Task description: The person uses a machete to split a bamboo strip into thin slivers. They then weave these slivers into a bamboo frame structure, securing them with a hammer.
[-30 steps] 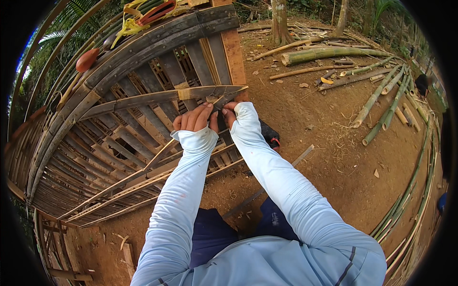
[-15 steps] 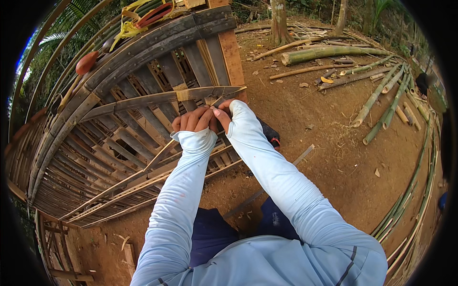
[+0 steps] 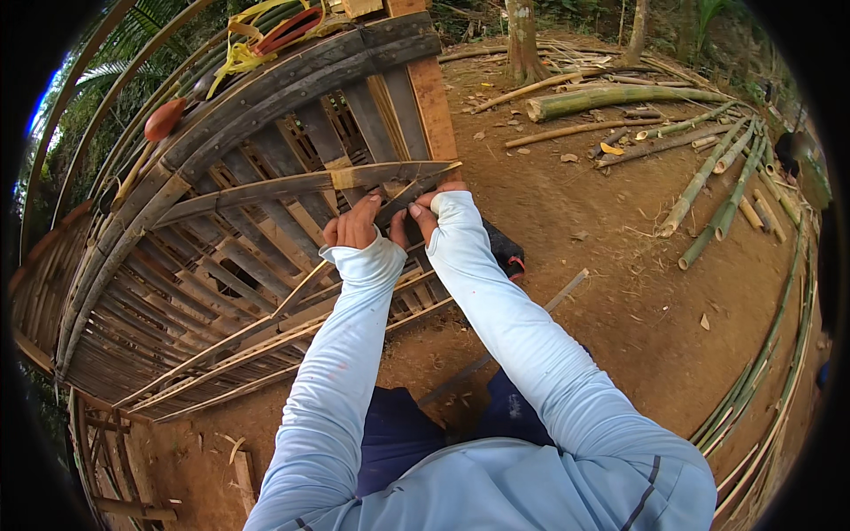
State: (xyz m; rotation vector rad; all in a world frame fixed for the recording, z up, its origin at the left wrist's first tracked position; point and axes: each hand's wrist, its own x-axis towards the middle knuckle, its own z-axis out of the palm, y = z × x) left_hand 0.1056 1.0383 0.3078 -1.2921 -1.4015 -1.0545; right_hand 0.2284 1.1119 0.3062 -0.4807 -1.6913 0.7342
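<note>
On the left side I see a slatted bamboo panel [image 3: 257,252]. By its upper left edge lies a rounded orange-red object [image 3: 165,119], and yellow strips [image 3: 237,60] sit further along that edge. A long grey-brown bamboo strip [image 3: 266,195] crosses the slats toward the panel's right edge. Below it, a thin pale strip [image 3: 299,290] slants up from the lower left edge to beneath the left hand [image 3: 359,228]. That hand's fingers are curled, with the thumb a little apart from them. Between the 2 hands, near the panel's right edge, slants a dark strip [image 3: 412,195]. The right hand [image 3: 428,212] is just beside it, thumb and a bent finger close together; I can't tell how firmly either hand grips the strip. Past the hands, a wooden post [image 3: 434,106] forms the upper right corner. Farther right, on the dirt, I see a thick green bamboo pole [image 3: 611,100], then more poles [image 3: 735,195] near the right rim.
</note>
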